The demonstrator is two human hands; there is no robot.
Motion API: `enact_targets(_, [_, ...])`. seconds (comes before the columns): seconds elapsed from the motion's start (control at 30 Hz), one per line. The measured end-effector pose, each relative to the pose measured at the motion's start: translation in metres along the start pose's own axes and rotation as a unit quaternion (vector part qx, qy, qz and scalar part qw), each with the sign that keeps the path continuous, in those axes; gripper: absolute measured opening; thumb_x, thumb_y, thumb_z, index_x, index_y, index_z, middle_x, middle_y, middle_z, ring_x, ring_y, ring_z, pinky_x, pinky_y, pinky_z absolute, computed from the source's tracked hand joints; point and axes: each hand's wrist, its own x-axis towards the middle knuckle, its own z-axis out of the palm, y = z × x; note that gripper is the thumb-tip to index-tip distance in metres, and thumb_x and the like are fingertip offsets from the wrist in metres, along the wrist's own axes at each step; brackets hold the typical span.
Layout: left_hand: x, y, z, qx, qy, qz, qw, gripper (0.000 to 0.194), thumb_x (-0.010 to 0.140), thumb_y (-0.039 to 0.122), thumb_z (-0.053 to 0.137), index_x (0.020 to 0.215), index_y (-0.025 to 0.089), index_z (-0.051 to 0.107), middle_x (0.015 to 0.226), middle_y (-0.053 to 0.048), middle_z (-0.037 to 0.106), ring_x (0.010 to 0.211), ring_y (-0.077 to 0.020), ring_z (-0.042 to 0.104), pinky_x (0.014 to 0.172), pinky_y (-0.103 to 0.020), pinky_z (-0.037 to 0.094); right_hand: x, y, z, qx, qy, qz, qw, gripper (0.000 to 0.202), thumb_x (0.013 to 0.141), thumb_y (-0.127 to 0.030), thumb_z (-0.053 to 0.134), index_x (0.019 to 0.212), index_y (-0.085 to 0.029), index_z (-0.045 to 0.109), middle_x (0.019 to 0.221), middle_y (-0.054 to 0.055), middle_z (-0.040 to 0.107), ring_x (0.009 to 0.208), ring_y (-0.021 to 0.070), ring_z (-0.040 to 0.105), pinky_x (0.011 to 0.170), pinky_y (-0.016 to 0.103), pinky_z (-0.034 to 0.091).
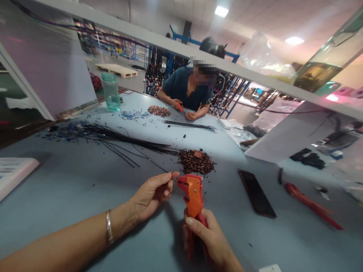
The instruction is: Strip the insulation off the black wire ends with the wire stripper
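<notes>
My left hand (154, 192) pinches a thin black wire (154, 163) near its end, just left of the tool's jaws. The wire trails back toward a bundle of black wires (133, 141) lying across the table. Wrapped around the handles of an orange and red wire stripper (194, 192) is my right hand (207, 234). The stripper stands upright, its head close to my left fingertips. Whether the wire end touches the jaws I cannot tell. Behind the stripper lies a pile of short black and copper-coloured scraps (195, 161).
A black phone (256, 193) and red-handled pliers (312, 206) lie at the right. Blue scraps (70, 130) are scattered at the left. Across the table a person (187, 88) holds a red tool near more wires (190, 125). A green bottle (110, 92) stands at the back left.
</notes>
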Motion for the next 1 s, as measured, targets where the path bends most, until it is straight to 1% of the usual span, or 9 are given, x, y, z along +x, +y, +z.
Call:
enact_targets(0.07, [-0.001,-0.001,0.001,0.083,0.019,0.037,0.996,0.031,0.072,0.036,0.074,0.093,0.013,0.075,0.062,0.001,0.057,0.048,-0.0051,0.041,0.046,-0.017,0.032,-0.001,0.000,0.000,-0.003,0.002,0.006,1.000,0.040,0.073,-0.051,0.072,0.072,-0.016,0.052,0.049,-0.003,0.055,0.038,0.0092,0.051,0.035,0.017,0.041])
enact_targets(0.13, [-0.002,-0.001,0.000,0.236,0.036,0.113,0.965,0.028,0.079,0.037,0.066,0.090,0.013,0.075,0.059,0.001,0.056,0.048,-0.0071,0.041,0.048,-0.020,0.033,-0.001,0.002,-0.001,-0.010,0.003,0.009,1.000,0.042,0.073,-0.052,0.072,0.072,-0.016,0.052,0.050,-0.003,0.054,0.038,0.0090,0.051,0.035,0.017,0.041])
enact_targets(0.27, [-0.004,0.001,-0.005,0.538,0.023,0.278,0.796,0.030,0.090,0.032,0.050,0.098,0.014,0.072,0.068,-0.003,0.064,0.064,-0.0156,0.055,0.063,-0.027,0.042,0.001,0.005,-0.001,-0.018,-0.004,0.019,1.000,0.045,0.071,-0.056,0.071,0.073,-0.016,0.052,0.049,-0.003,0.055,0.037,0.0102,0.051,0.033,0.019,0.040])
enact_targets(0.37, [-0.006,0.004,-0.008,0.640,-0.031,0.297,0.708,0.030,0.093,0.027,0.041,0.101,0.014,0.067,0.085,-0.008,0.069,0.076,-0.0193,0.061,0.071,-0.030,0.042,0.001,0.004,-0.002,-0.002,-0.006,0.028,1.000,0.043,0.072,-0.054,0.071,0.076,-0.016,0.051,0.050,-0.003,0.056,0.038,0.0109,0.053,0.034,0.019,0.041])
enact_targets(0.43, [-0.005,0.006,-0.010,0.662,-0.058,0.283,0.692,0.026,0.092,0.027,0.042,0.101,0.015,0.063,0.080,-0.005,0.067,0.069,-0.0175,0.058,0.065,-0.028,0.041,0.001,0.002,-0.002,0.018,-0.007,0.033,0.999,0.041,0.072,-0.052,0.072,0.077,-0.016,0.051,0.050,-0.003,0.056,0.038,0.0108,0.053,0.036,0.019,0.043])
enact_targets(0.57, [0.002,0.008,-0.015,0.664,-0.086,0.277,0.690,0.020,0.090,0.034,0.051,0.092,0.017,0.060,0.065,0.001,0.059,0.055,-0.0132,0.048,0.055,-0.023,0.035,-0.002,-0.004,-0.004,0.045,-0.017,0.045,0.998,0.039,0.072,-0.050,0.071,0.078,-0.016,0.052,0.048,-0.004,0.056,0.036,0.0102,0.051,0.034,0.019,0.040])
enact_targets(0.67, [0.007,0.007,-0.020,0.661,-0.104,0.313,0.674,0.020,0.091,0.033,0.051,0.080,0.018,0.058,0.064,0.001,0.057,0.055,-0.0126,0.047,0.055,-0.022,0.033,-0.004,-0.003,-0.005,0.045,-0.015,0.050,0.998,0.040,0.072,-0.049,0.073,0.081,-0.016,0.052,0.052,-0.003,0.058,0.038,0.0108,0.053,0.035,0.019,0.041])
enact_targets(0.83, [0.003,0.007,-0.021,0.663,-0.122,0.404,0.618,0.019,0.091,0.025,0.051,0.074,0.019,0.055,0.059,0.002,0.053,0.052,-0.0128,0.045,0.053,-0.023,0.031,-0.006,0.007,-0.005,0.046,-0.016,0.034,0.998,0.042,0.073,-0.051,0.072,0.083,-0.018,0.049,0.051,-0.004,0.058,0.037,0.0111,0.052,0.036,0.020,0.040])
enact_targets(1.0, [-0.001,0.008,-0.020,0.649,-0.146,0.429,0.611,0.015,0.092,0.023,0.051,0.081,0.018,0.059,0.059,0.000,0.054,0.052,-0.0133,0.047,0.053,-0.023,0.033,-0.009,0.009,-0.002,0.012,-0.029,0.004,0.999,0.039,0.076,-0.053,0.068,0.074,-0.019,0.049,0.047,-0.005,0.052,0.036,0.0094,0.046,0.036,0.019,0.036])
